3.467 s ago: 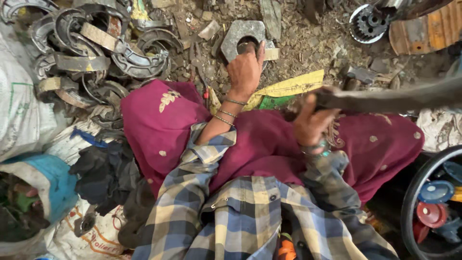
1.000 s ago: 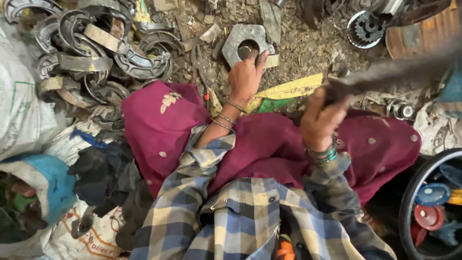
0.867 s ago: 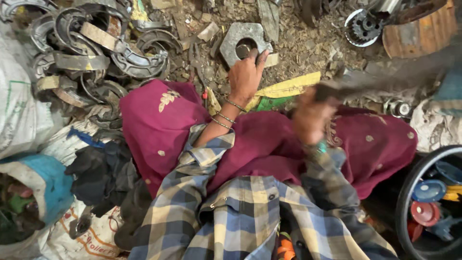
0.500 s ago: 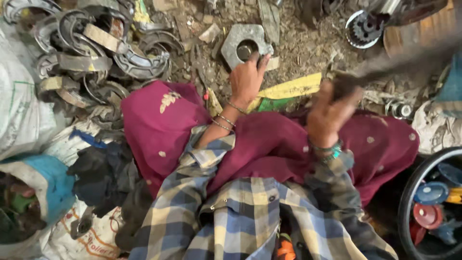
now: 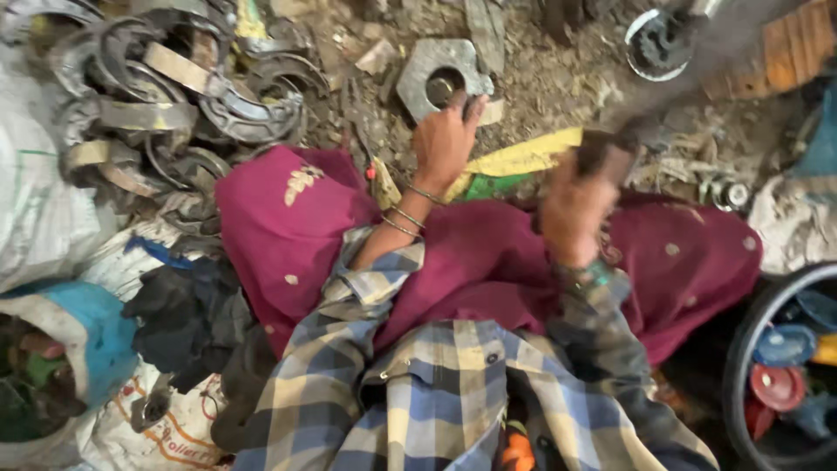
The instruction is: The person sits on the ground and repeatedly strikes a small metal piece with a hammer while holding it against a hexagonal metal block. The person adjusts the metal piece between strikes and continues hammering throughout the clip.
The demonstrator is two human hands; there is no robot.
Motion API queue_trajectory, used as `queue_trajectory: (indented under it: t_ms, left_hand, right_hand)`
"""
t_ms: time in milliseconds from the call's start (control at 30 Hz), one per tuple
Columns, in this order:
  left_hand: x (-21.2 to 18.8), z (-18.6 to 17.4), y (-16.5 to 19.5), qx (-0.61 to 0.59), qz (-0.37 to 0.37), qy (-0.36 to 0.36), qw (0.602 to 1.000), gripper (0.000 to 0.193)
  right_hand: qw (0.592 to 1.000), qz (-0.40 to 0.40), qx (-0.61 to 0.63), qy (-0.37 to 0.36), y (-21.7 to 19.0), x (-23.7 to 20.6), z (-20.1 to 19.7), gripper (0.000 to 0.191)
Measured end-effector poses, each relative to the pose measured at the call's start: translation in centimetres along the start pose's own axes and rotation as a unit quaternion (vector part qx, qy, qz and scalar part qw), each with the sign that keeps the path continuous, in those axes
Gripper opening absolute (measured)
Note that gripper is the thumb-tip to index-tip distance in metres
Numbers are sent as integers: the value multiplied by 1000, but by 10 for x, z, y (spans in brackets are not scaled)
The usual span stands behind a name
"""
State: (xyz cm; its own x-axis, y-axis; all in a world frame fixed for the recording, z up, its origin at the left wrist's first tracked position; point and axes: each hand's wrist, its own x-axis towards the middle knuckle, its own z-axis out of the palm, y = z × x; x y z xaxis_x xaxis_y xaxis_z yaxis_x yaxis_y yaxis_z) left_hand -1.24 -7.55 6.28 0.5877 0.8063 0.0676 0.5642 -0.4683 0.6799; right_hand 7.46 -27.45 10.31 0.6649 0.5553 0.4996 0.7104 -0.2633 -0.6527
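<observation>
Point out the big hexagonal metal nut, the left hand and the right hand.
hexagonal metal nut point(image 5: 429, 70): head view, on its flat grey face left of the hole.
left hand point(image 5: 443, 139): head view, on the back of the hand.
right hand point(image 5: 571, 209): head view, on the blurred knuckles.

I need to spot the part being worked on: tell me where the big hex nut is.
The hex nut lies on the dirt at top centre of the head view, under the left hand's fingertips, right of the brake shoes.

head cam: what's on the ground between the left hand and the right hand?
In the head view, a flat yellow strip with a green scrap below it lies between the left hand, on the hexagonal metal piece, and the blurred right hand.
</observation>
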Motion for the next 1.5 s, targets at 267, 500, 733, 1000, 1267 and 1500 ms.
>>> queue_trajectory:
  t_ms: [267,500,733,1000,1267,1500]
  left_hand:
    - [5,2,-1,26,19,-10,999,51]
    - [1,2,-4,-1,3,10,1000,51]
    - [4,5,-4,-2,18,3,1000,49]
    - [1,-2,-5,-13,25,6,1000,50]
    - [3,2,-2,10,12,-14,1000,55]
    - [3,-5,-5,-8,-9,-46,999,57]
  right_hand:
    - [941,59,-210,-259,15,-22,50,32]
    - [820,-256,-512,20,7,-3,0,29]
    - [960,-25,-249,-127,27,-19,40,34]
    - [949,-25,-304,-80,26,-18,13,31]
    - [922,54,-276,-266,32,-32,52,26]
    - [985,-64,-161,-5,12,-20,17,43]
